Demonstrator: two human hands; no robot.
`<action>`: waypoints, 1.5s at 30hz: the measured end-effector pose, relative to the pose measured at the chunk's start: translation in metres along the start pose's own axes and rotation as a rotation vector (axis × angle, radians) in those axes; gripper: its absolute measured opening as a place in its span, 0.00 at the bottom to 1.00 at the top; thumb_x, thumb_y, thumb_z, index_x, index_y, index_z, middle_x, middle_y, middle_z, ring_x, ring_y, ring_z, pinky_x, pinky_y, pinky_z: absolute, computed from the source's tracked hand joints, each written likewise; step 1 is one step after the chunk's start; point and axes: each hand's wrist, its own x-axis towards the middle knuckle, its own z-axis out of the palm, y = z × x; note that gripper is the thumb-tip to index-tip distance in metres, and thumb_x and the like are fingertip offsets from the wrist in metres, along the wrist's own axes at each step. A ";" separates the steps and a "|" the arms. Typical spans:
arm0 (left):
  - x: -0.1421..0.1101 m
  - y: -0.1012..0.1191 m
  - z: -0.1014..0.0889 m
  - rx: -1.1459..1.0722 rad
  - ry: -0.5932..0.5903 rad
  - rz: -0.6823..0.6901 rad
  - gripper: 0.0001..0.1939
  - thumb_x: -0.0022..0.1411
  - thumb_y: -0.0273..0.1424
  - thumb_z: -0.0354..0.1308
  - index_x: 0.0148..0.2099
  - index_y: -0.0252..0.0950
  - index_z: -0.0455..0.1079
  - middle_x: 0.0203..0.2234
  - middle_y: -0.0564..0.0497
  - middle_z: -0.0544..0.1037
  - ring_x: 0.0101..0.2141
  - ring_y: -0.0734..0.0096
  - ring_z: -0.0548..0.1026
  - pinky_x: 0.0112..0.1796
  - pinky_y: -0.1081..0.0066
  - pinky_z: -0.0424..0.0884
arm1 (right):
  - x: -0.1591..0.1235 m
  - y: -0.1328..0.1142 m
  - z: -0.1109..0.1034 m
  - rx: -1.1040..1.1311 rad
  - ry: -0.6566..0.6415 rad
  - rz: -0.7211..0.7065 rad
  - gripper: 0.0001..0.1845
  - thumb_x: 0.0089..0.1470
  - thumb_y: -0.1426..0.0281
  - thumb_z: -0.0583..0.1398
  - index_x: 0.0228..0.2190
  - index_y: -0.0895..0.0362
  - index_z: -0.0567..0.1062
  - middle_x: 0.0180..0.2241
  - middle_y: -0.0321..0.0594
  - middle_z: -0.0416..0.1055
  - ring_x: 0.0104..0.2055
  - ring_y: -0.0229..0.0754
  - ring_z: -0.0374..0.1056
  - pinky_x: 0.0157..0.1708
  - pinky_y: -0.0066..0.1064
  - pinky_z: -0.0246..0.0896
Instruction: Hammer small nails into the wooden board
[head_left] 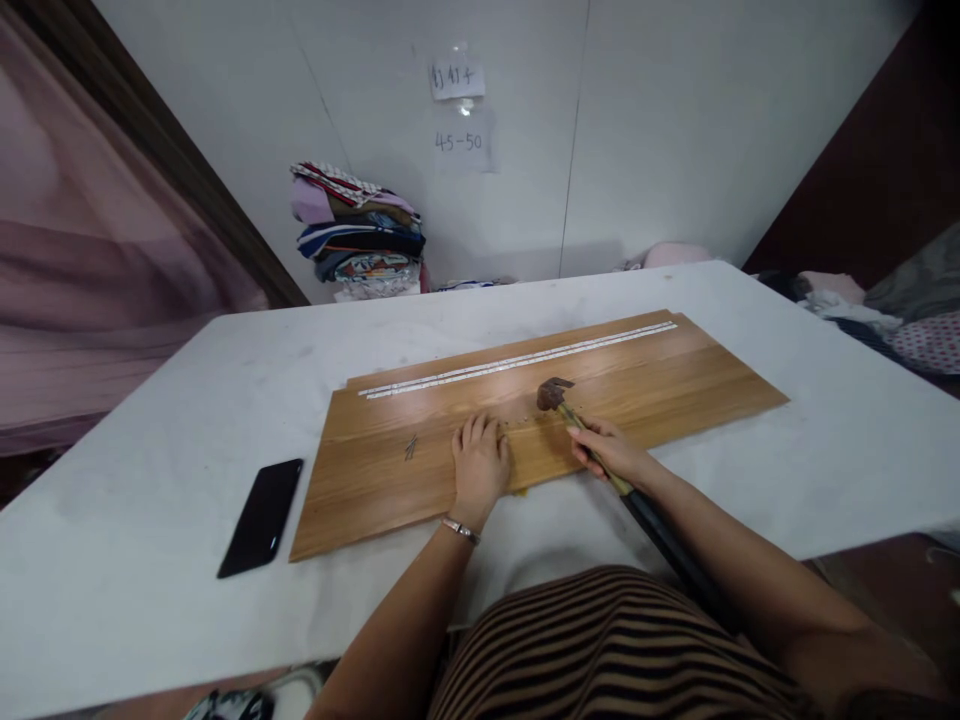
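My right hand grips a claw hammer by the upper part of its handle, close below the rusty head. The black lower handle runs back along my forearm. The hammer's head is over the middle of a wood-grain board; whether it touches the surface I cannot tell. Flat on the board, left of the hammer, lies my left hand with its fingers stretched forward. A few loose nails rest on the board left of that hand. Tiny dark specks, too small to name surely, show between the hands.
Two pale strips run along the board's far side. A black phone lies left of the board on the white-covered table. Folded clothes are stacked behind, against the wall. More cloth lies beyond the right edge.
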 end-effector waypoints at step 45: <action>0.000 0.004 0.000 -0.046 0.035 -0.004 0.16 0.66 0.29 0.50 0.53 0.38 0.70 0.57 0.44 0.71 0.60 0.55 0.63 0.61 0.50 0.56 | 0.001 -0.003 0.001 -0.046 0.017 0.016 0.22 0.47 0.48 0.61 0.28 0.54 0.64 0.16 0.25 0.64 0.10 0.29 0.51 0.09 0.23 0.46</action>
